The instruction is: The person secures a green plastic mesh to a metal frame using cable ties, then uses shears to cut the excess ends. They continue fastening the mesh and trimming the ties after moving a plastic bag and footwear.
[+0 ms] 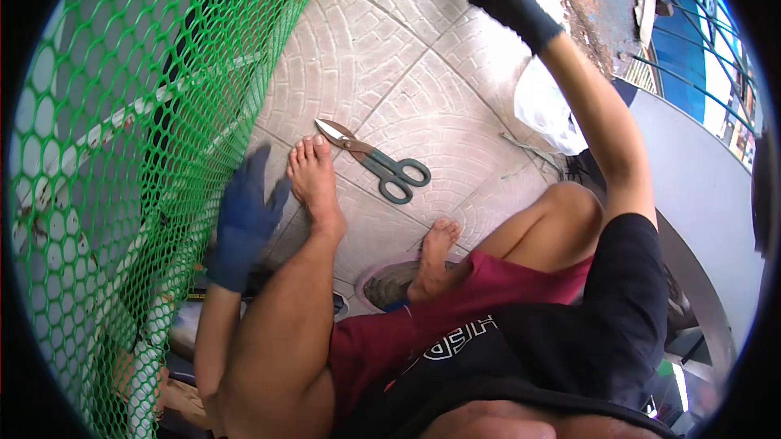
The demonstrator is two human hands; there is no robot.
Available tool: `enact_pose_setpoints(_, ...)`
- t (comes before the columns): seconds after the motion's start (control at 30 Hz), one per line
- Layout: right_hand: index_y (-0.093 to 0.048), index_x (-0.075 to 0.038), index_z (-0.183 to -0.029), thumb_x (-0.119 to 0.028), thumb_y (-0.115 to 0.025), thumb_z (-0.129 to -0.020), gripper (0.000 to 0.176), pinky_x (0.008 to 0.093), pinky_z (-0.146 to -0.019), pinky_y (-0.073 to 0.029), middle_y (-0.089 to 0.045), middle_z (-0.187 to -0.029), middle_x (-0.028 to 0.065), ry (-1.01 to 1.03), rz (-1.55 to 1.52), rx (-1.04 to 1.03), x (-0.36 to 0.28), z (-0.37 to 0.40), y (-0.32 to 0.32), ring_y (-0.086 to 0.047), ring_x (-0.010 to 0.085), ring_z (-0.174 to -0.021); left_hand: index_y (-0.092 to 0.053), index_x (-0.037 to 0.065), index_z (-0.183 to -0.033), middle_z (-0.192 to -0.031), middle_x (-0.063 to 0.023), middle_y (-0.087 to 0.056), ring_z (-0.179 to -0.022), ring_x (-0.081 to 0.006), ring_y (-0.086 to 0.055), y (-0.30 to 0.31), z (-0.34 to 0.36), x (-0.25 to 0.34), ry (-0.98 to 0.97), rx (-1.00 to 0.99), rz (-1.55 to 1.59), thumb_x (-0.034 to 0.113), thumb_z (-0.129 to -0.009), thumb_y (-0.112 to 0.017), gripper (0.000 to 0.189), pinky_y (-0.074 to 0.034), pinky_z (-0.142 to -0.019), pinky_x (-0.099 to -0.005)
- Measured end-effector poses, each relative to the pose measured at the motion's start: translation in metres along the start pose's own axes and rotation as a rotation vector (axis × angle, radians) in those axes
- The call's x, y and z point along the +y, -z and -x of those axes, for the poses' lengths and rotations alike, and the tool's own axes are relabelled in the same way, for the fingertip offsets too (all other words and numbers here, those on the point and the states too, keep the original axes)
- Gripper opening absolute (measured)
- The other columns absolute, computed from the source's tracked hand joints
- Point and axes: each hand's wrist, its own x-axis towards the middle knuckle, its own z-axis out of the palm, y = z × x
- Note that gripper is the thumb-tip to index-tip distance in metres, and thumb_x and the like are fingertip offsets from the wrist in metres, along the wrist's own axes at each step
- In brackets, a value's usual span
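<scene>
My left hand (247, 218), in a dark blue work glove, is beside the green plastic mesh (207, 105), close to my bare foot (313, 179). Its fingers are spread, somewhat blurred, with nothing seen between them. My right hand (506, 1), in a dark glove, is stretched far forward over the floor. The fingers there are curled together, a small dark tip sticking out to the left; what they hold, if anything, I cannot make out. On the tiles between my feet and the mesh lie tin snips (370, 158) with green handles and rusty blades, their points near my toes.
The mesh stands over a rust-spotted white metal frame (122, 126) on the left. A white plastic bag (543, 109) sits on the patterned floor tiles (390, 40) at right. Further right are a curved grey panel (700, 162) and dark metal bars (708, 85).
</scene>
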Motion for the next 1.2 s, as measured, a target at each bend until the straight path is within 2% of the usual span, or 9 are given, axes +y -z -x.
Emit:
enact_pose_setpoints(0.03, -0.06, 0.002, -0.1, -0.014, -0.051, -0.1, 0.018, 0.0294, -0.065, -0.046, -0.052, -0.076, 0.0011, -0.461, -0.639, -0.049, -0.016, 0.016, -0.003, -0.052, 0.0127, -0.069, -0.054, 0.003, -0.133, -0.13, -0.0174, -0.061, -0.126, -0.0327, -0.052, 0.086, -0.028, 0.002, -0.296, -0.017, 0.077, 0.031, -0.097, -0.052, 0.046, -0.042, -0.104, -0.0431)
enact_pose_setpoints(0.07, -0.064, 0.0, -0.109, 0.002, -0.061, -0.091, 0.018, 0.0286, -0.064, -0.052, -0.059, -0.073, 0.0032, -0.394, -0.581, -0.073, -0.047, 0.032, 0.003, -0.057, 0.0121, -0.068, -0.054, 0.004, -0.133, -0.131, -0.0177, -0.059, -0.125, -0.0323, -0.052, 0.172, -0.057, 0.005, -0.59, -0.06, 0.158, 0.027, -0.093, -0.058, 0.046, -0.043, -0.103, -0.0431)
enact_pose_setpoints(0.1, -0.064, 0.002, -0.114, -0.001, -0.06, -0.092, 0.022, 0.0269, -0.063, -0.052, -0.059, -0.075, 0.0019, -0.701, -1.356, -0.08, -0.056, 0.044, 0.002, -0.056, 0.0116, -0.066, -0.054, 0.005, -0.133, -0.132, -0.0175, -0.057, -0.125, -0.0319, -0.053, 0.198, -0.065, 0.034, -0.707, 0.058, 0.074, 0.026, -0.09, -0.061, 0.048, -0.043, -0.103, -0.0431)
enact_pose_setpoints(0.17, -0.062, 0.002, -0.117, -0.016, -0.054, -0.099, 0.026, 0.0239, -0.064, -0.046, -0.055, -0.078, 0.0002, -0.239, -0.41, -0.184, -0.118, 0.068, 0.015, -0.051, 0.0089, -0.069, -0.054, 0.007, -0.135, -0.135, -0.0162, -0.054, -0.122, -0.0314, -0.054, 0.219, -0.081, 0.089, -0.937, 0.252, -0.065, 0.026, -0.088, -0.063, 0.051, -0.042, -0.103, -0.043)
enact_pose_setpoints(0.23, -0.064, 0.0, -0.116, -0.017, -0.056, -0.099, 0.026, 0.0231, -0.064, -0.047, -0.057, -0.08, -0.0001, -0.855, -0.979, -0.095, -0.17, 0.067, 0.025, -0.052, 0.0079, -0.069, -0.053, 0.008, -0.135, -0.135, -0.0151, -0.053, -0.121, -0.0313, -0.054, 0.217, -0.09, 0.114, -1.061, 0.326, -0.117, 0.027, -0.089, -0.062, 0.051, -0.043, -0.103, -0.0429)
enact_pose_setpoints(0.3, -0.066, 0.0, -0.112, -0.02, -0.059, -0.098, 0.025, 0.0242, -0.063, -0.045, -0.054, -0.078, -0.0008, -0.769, -1.27, -0.024, -0.159, 0.089, 0.002, -0.049, 0.0081, -0.068, -0.052, 0.008, -0.138, -0.135, -0.0147, -0.055, -0.121, -0.0335, -0.053, 0.202, -0.095, 0.126, -1.065, 0.188, -0.093, 0.026, -0.093, -0.062, 0.049, -0.041, -0.105, -0.0433)
enact_pose_setpoints(0.6, -0.068, 0.0, -0.106, -0.02, -0.062, -0.093, 0.024, 0.0236, -0.064, -0.049, -0.062, -0.08, 0.0003, -0.796, -1.359, -0.045, -0.229, 0.095, -0.002, -0.056, 0.0087, -0.069, -0.065, 0.003, -0.121, -0.106, -0.0158, -0.071, -0.09, -0.0301, -0.07, 0.176, -0.096, 0.107, -0.66, -0.04, 0.165, 0.021, -0.097, -0.054, 0.031, -0.056, -0.08, -0.0383)
enact_pose_setpoints(0.77, -0.069, -0.001, -0.11, -0.018, -0.062, -0.092, 0.026, 0.0213, -0.063, -0.046, -0.062, -0.08, -0.0038, -0.634, -0.942, 0.003, -0.252, 0.087, -0.02, -0.052, 0.0021, -0.072, -0.055, -0.003, -0.132, -0.126, -0.0157, -0.064, -0.114, -0.0232, -0.064, 0.157, -0.086, 0.109, 0.094, -0.601, 1.419, 0.026, -0.102, -0.05, 0.042, -0.052, -0.096, -0.0373)
enact_pose_setpoints(1.2, -0.066, 0.003, -0.113, -0.01, -0.058, -0.093, 0.025, 0.0249, -0.076, -0.051, -0.068, -0.09, 0.0037, -0.577, -0.972, -0.022, -0.263, 0.084, -0.026, -0.059, 0.0058, -0.083, -0.049, 0.001, -0.135, -0.127, -0.015, -0.061, -0.107, -0.0258, -0.064, 0.145, -0.077, 0.105, 0.126, -0.82, 1.48, 0.044, -0.098, -0.057, 0.057, -0.053, -0.093, -0.0384)
